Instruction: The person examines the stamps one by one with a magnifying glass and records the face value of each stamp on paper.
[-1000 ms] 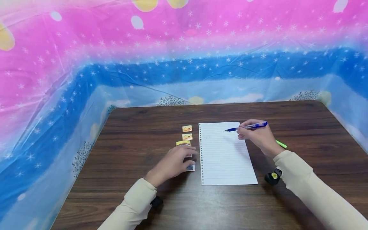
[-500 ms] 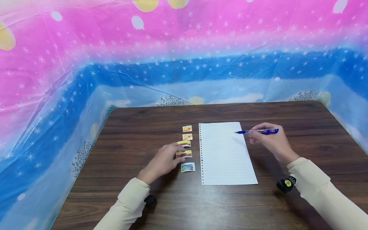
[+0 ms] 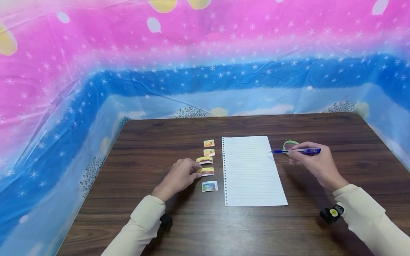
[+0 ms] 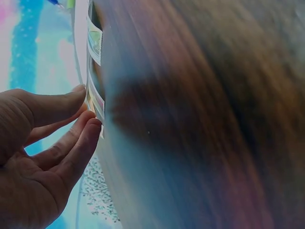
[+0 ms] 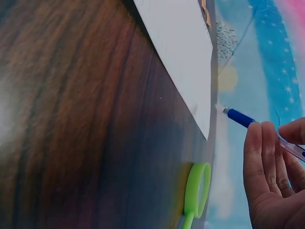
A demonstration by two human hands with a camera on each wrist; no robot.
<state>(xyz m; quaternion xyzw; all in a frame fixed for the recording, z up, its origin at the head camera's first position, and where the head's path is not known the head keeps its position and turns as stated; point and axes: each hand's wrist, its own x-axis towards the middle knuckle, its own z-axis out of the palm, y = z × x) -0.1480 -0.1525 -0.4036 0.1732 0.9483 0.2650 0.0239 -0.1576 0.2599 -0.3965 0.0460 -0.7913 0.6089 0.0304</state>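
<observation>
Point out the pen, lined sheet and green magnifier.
Pen (image 5: 240, 118): right wrist view, on the blue grip.
Lined sheet (image 3: 253, 172): head view, on its middle.
Green magnifier (image 5: 191, 191): right wrist view, on the rim.

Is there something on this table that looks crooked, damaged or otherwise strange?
Slightly, yes: the two yellow pictures sit further left than the two orange pictures and the blue-green picture, so their column looks uneven. The left wrist view also shows some of them curling up from the table. Nothing looks spilled.

High, forward-down head view; low, close wrist views; paper (image 3: 253, 174) in head and right-wrist.
</observation>
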